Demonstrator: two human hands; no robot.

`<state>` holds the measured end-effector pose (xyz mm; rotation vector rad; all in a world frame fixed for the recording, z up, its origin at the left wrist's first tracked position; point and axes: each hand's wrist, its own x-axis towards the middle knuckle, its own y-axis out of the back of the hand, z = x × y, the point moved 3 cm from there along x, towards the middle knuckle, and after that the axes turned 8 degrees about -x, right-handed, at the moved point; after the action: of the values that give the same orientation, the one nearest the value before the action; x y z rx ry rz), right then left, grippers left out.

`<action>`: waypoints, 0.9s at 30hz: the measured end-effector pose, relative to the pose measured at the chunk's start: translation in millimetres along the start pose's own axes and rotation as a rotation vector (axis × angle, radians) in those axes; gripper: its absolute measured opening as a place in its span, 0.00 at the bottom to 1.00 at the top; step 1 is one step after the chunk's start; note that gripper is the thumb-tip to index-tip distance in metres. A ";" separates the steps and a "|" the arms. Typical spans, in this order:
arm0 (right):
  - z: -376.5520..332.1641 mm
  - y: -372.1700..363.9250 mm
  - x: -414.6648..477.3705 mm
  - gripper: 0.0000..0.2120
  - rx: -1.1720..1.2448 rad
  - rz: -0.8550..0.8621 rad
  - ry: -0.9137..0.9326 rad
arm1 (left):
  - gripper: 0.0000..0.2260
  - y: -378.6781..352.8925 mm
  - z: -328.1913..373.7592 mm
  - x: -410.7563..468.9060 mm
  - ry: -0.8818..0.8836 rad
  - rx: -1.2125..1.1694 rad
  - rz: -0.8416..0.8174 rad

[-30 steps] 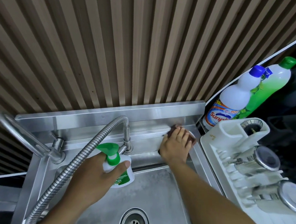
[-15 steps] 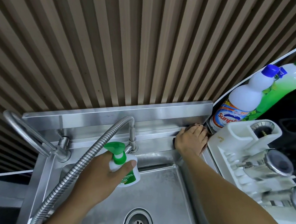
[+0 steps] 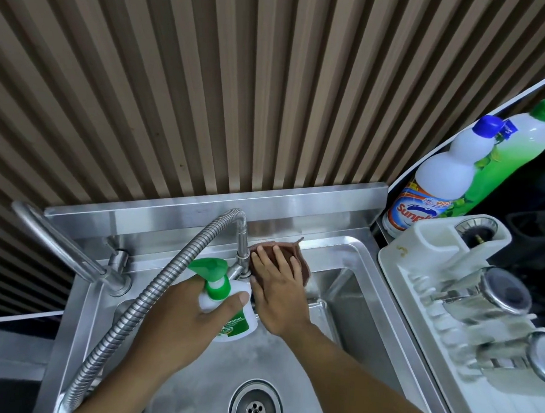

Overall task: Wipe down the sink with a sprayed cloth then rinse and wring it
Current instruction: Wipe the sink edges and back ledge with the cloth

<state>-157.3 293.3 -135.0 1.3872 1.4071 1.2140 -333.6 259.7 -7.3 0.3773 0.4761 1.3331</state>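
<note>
Cloth (image 3: 297, 252) lies under flat fingers (image 3: 272, 260) of right hand (image 3: 280, 294) on sink (image 3: 335, 251) ledge.

**Sink back ledge: cloth under flat palm**

Right hand (image 3: 279, 289) lies flat, fingers straight, on brown cloth (image 3: 297, 255) at the back ledge of the steel sink (image 3: 341, 252), just right of the flexible hose tap (image 3: 150, 298). Left hand (image 3: 174, 325) grips spray bottle (image 3: 226, 309) over the basin, just beside the right hand. Drain (image 3: 255, 409) at 6 o'clock. Dish rack (image 3: 420, 279) at 3 o'clock. White bottle (image 3: 442, 175) and green bottle (image 3: 511, 147) at 2 o'clock, side by side.
</note>
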 end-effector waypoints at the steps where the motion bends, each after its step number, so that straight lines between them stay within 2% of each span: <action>1: 3.1 1.6 -2.7 0.24 0.008 0.003 0.027 | 0.10 -0.2 -0.7 -0.2 0.000 0.006 0.004; 5: 24.0 12.1 -13.8 0.24 -0.061 0.010 0.024 | 0.10 -0.4 -3.6 0.4 0.024 -0.004 0.015; 10: 59.5 23.3 -17.5 0.27 -0.164 -0.063 -0.252 | 0.12 -0.5 -4.4 0.3 0.040 0.004 0.002; 13: 86.4 30.4 -10.0 0.28 -0.196 -0.057 -0.451 | 0.10 -0.3 -3.0 -1.0 0.042 -0.008 -0.011; 16: 95.1 33.0 -0.1 0.29 -0.161 -0.049 -0.633 | 0.08 0.7 0.6 -3.1 0.040 -0.018 -0.022; 18: 84.8 32.2 6.6 0.28 -0.102 -0.029 -0.691 | 0.07 1.1 2.6 -3.8 0.041 -0.024 -0.031; 27: 5.0 11.8 10.8 0.26 -0.048 0.059 -0.242 | 0.06 0.0 1.9 -0.8 0.012 -0.041 -0.037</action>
<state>-150.7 303.8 -123.7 1.4968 1.1699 1.0693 -332.6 259.0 -5.6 0.3254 0.4631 1.3084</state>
